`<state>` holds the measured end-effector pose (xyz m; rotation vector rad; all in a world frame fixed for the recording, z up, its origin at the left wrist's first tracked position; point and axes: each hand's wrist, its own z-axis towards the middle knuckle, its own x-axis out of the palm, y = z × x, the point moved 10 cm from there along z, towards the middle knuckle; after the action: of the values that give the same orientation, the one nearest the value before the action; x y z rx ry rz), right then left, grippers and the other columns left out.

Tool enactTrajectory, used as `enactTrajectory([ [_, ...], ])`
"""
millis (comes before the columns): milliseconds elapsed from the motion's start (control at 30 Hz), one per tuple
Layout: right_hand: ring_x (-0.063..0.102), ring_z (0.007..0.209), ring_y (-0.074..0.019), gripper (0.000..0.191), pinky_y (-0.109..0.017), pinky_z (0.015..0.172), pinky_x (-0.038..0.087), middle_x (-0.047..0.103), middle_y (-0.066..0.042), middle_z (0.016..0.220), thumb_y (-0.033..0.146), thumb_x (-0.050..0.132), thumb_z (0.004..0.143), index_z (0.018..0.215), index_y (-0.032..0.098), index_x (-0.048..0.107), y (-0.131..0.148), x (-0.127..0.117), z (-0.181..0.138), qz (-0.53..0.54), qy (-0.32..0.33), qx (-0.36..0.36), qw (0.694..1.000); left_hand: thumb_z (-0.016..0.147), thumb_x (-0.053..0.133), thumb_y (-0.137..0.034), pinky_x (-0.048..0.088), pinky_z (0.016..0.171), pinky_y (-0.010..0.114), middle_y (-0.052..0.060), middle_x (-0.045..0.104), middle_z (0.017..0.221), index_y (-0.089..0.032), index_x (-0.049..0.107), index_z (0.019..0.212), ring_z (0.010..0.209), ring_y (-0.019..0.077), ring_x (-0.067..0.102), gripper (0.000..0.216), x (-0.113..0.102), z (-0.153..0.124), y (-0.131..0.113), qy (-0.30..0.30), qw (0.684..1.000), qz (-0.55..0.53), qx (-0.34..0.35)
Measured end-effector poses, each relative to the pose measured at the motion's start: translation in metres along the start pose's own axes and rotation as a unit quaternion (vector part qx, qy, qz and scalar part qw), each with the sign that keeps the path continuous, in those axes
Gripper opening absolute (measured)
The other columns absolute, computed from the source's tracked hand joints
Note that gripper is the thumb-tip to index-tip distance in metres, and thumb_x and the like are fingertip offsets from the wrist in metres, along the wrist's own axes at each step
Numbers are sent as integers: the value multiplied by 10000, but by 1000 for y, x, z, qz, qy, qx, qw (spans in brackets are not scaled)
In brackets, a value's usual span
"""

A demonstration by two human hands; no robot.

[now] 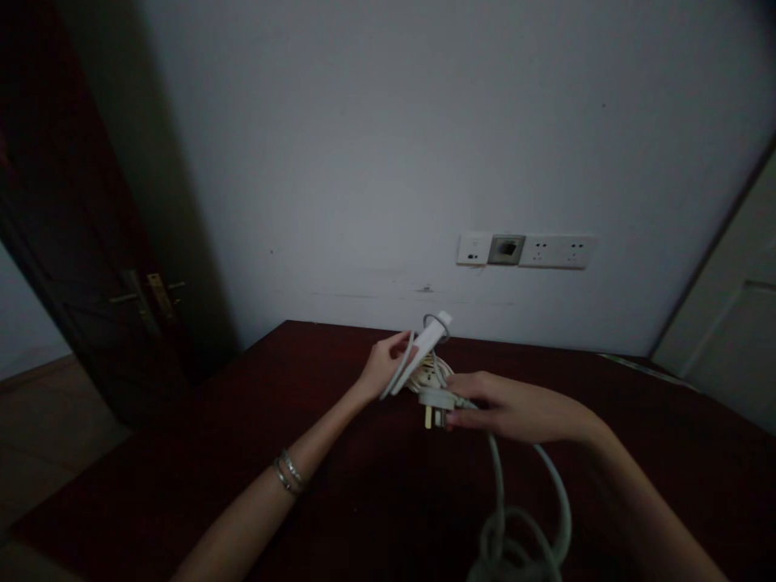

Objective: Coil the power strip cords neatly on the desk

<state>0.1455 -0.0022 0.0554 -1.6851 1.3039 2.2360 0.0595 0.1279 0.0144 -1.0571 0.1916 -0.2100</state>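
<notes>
My left hand (388, 364) is closed around a white power strip (424, 347), held tilted up above the dark red table (339, 485). My right hand (509, 408) pinches the strip's white plug (434, 402), its brass prongs pointing down. The white cable (515, 517) runs from the plug under my right hand and hangs in loose coils near the table's front edge. A few cable loops bunch between the two hands.
A row of white wall sockets (527, 250) sits on the wall behind the table. A dark wooden door (90, 267) with brass handles stands at the left. A pale door or panel (727, 323) is at the right. The room is dim.
</notes>
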Motion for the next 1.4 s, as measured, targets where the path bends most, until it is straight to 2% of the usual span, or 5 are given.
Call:
enactTrajectory([
  [200, 534, 797, -132, 181, -260, 755, 414, 615, -35, 896, 253, 488, 865, 908, 161, 638, 15, 4, -8, 6, 22, -6, 1000, 702, 631, -194, 221, 1050, 449, 115, 492, 1296, -174, 575, 1184, 1251, 319, 335, 486, 45, -29, -32, 136, 985, 79, 63],
  [433, 534, 783, -149, 165, -290, 767, 420, 606, -39, 815, 221, 514, 823, 802, 154, 663, 0, -22, -26, 24, -8, 21, 999, 728, 595, -165, 299, 1003, 440, 109, 569, 1213, -194, 584, 1177, 1183, 299, 442, 450, 69, -45, -48, 300, 932, 177, 101],
  [700, 549, 749, -131, 201, -257, 675, 452, 576, -70, 888, 246, 558, 802, 702, 136, 693, -17, -42, -31, 114, -60, 17, 992, 761, 615, -249, 468, 818, 273, 58, 653, 1065, -138, 571, 1199, 934, 179, 601, 454, 103, -98, -33, 582, 805, 63, -97],
  [967, 614, 701, -187, 220, -341, 646, 492, 655, -89, 851, 391, 643, 722, 777, 183, 689, -61, -59, -32, 315, -172, -2, 934, 704, 662, -434, 430, 889, 324, 120, 646, 1072, -139, 633, 1119, 1010, 229, 575, 510, 69, -59, -50, 416, 908, -41, -24],
  [1400, 388, 478, -103, 147, -239, 469, 335, 421, 42, 543, 276, 516, 737, 830, 177, 570, -91, -71, -34, 176, -259, 116, 943, 679, 696, -397, 440, 555, 237, 75, 643, 722, -76, 647, 832, 588, 127, 576, 359, -1, 1, 5, 56, 978, -143, -143],
])
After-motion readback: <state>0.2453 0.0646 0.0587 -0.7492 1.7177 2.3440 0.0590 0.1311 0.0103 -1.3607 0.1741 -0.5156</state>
